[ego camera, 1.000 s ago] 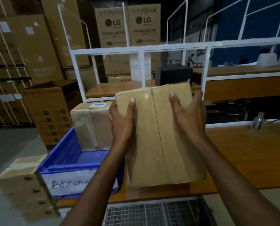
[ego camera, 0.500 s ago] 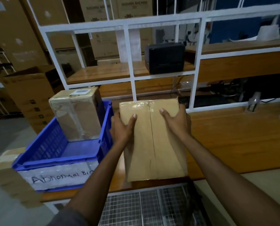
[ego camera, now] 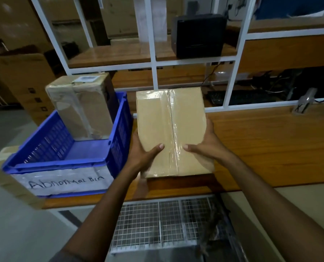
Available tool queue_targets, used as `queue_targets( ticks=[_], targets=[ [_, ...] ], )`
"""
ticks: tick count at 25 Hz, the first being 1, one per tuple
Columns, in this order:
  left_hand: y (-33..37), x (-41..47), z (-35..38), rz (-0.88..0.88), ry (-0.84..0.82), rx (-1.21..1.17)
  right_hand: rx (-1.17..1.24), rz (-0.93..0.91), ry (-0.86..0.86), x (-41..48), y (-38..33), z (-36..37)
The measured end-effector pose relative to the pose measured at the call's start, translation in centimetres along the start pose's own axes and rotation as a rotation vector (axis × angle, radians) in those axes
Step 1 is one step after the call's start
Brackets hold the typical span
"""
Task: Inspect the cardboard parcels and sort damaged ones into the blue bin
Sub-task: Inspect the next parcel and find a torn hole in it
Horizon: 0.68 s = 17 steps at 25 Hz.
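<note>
The cardboard parcel (ego camera: 171, 129) had come down since a second earlier: then it was held up, tilted toward the face, with both hands near its far end; now it lay flat or nearly flat over the desk (ego camera: 270, 148), and the grip had slid to its near end. Whether it touched the wood could not be told. That read as the close of a look-over, with the taped top face showing smooth and undented, so I judged it more likely to stay out of the bin.

Its long axis ran from 6 o'clock to 12 o'clock, the tape seam along it, the far end pointing at the white shelf frame (ego camera: 153, 76).

The left hand (ego camera: 142, 157) clasped the near left edge, thumb on top; the right hand (ego camera: 206, 148) did the same at the near right.

At 9 o'clock, just beside it, stood the blue bin (ego camera: 59, 163), with a wrapped parcel (ego camera: 82, 106) upright inside at its far end.
</note>
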<state>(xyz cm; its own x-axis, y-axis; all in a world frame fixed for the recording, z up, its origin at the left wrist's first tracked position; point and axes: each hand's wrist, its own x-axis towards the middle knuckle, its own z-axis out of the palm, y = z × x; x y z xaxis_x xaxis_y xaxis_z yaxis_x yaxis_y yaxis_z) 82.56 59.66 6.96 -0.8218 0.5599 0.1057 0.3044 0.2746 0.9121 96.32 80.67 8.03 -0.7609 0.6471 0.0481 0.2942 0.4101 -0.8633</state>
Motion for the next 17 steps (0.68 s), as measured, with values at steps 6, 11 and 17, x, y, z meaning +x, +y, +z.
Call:
queue_targets(
  ticks=[6,11,17],
  targets=[
    [-1.4,-1.3,-0.2,0.004,-0.107,-0.002,0.064,-0.014,-0.044,-1.6,1.3,0.6],
    [-2.5,-2.9,0.2,0.029,-0.069,0.026,0.043,-0.035,-0.029,-3.6,2.3,0.6],
    [-2.3,-4.4,-1.6,0.121,-0.210,0.061,0.069,-0.103,-0.165,-5.4,2.3,-0.8]
  ],
)
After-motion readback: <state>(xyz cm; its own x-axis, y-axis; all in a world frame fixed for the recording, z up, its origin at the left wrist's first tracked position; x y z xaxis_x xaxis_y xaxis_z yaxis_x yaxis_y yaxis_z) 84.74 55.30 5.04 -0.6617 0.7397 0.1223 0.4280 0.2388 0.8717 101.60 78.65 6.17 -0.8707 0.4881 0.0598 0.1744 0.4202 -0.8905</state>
